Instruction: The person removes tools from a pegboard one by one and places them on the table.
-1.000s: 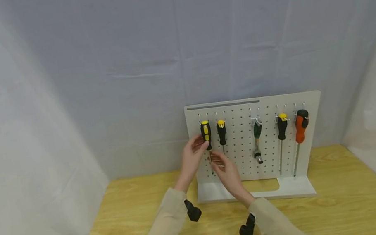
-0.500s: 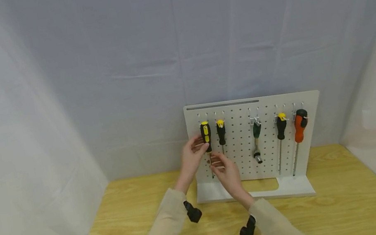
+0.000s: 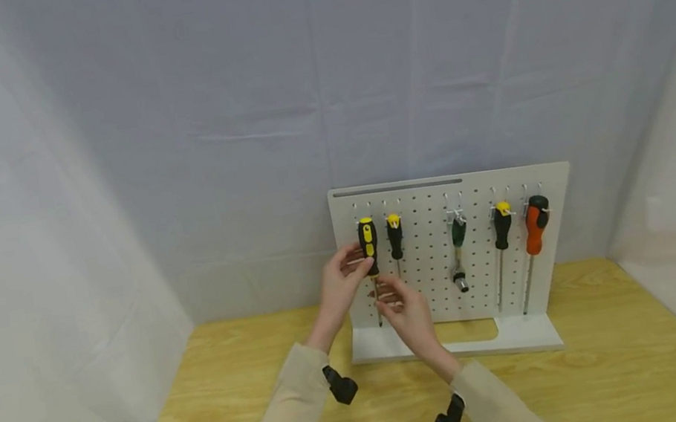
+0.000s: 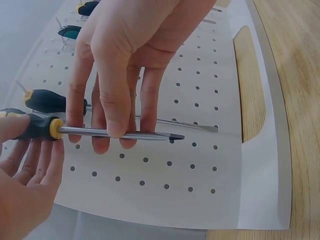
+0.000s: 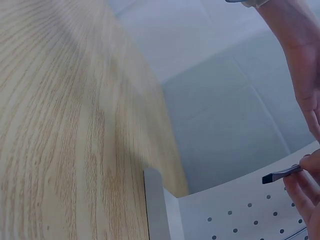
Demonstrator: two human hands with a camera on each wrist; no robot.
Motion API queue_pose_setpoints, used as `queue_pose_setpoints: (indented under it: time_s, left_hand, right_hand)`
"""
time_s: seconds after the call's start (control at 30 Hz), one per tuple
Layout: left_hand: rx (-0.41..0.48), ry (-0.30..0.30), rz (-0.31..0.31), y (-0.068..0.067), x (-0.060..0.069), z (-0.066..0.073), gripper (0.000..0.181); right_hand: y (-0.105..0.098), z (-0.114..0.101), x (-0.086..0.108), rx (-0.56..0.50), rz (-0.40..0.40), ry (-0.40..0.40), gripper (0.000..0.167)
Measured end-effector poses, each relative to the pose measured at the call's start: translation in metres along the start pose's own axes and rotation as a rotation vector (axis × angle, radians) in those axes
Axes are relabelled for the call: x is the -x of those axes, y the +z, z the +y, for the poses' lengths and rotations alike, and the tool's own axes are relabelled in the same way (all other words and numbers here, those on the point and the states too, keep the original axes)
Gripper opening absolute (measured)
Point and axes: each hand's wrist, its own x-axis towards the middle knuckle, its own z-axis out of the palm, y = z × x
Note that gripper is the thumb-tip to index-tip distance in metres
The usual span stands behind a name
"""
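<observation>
A flat-head screwdriver with a black-and-yellow handle stands upright before the left end of a white pegboard. My left hand holds the lower part of its handle, thumb in front and fingers behind. Lower down, my right hand pinches the steel shaft between thumb and fingers. In the left wrist view the shaft runs clear of the board to a dark flat tip. The right wrist view shows that tip beyond the fingers. Whether a hook still bears the handle cannot be told.
Right beside it hangs a smaller black-and-yellow screwdriver. Farther right on hooks are a green-handled ratchet wrench, another black-and-yellow screwdriver and an orange-and-black screwdriver. The board stands on a wooden table, with pale sheeting behind.
The screwdriver has come slightly down relative to the board, so its tip sits lower. Both hands keep their hold on it. The head view has shifted a little.
</observation>
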Motion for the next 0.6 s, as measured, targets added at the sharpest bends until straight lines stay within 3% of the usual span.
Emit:
queue_pose_setpoints:
  time_s: [0.4,0.6]
  left_hand:
    - [-0.024,-0.013,-0.030,-0.004,0.011,0.007,0.044]
    - [0.001,-0.029,-0.051,-0.005,0.020,0.011,0.044]
  right_hand:
    - [-0.004,-0.007,0.010,-0.065,-0.018,-0.021,0.040]
    - [-0.007,-0.014,0.017,-0.053,-0.038,0.014,0.040]
